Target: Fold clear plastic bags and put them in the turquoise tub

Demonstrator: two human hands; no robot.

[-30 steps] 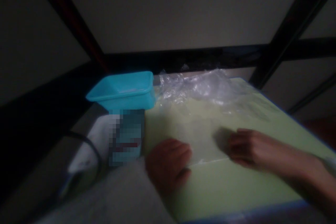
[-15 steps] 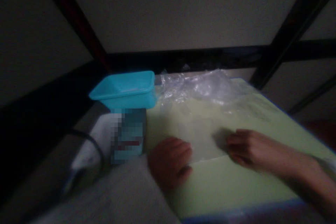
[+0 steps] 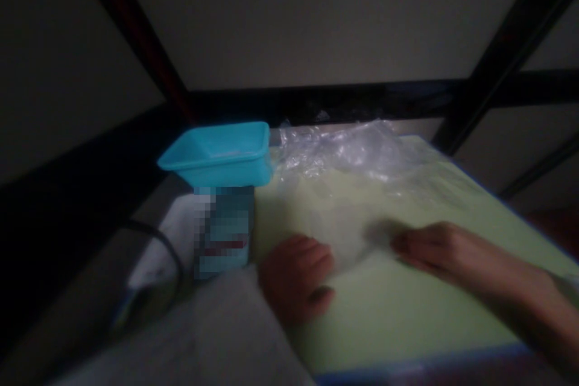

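Observation:
A thin clear plastic sheet (image 3: 346, 232) lies flat on the pale green mat (image 3: 407, 313), between my two hands. My left hand (image 3: 296, 274), in a grey sleeve, rests curled at the sheet's near left corner, fingers bent and pressed onto its edge. My right hand (image 3: 429, 247) reaches in from the right with fingers closed together at the sheet's right edge; the picture is dim and smeared there.
A turquoise plastic tub (image 3: 219, 154) sits on top of a blurred box (image 3: 224, 229) at the mat's left edge. Crumpled clear plastic (image 3: 344, 151) is heaped at the back. Dark frame bars (image 3: 497, 48) cross behind. A dark cable (image 3: 158, 253) curves at the left.
The sheet's near edge has shifted and blurred as my right hand slid slightly along it. My left hand stayed almost in place.

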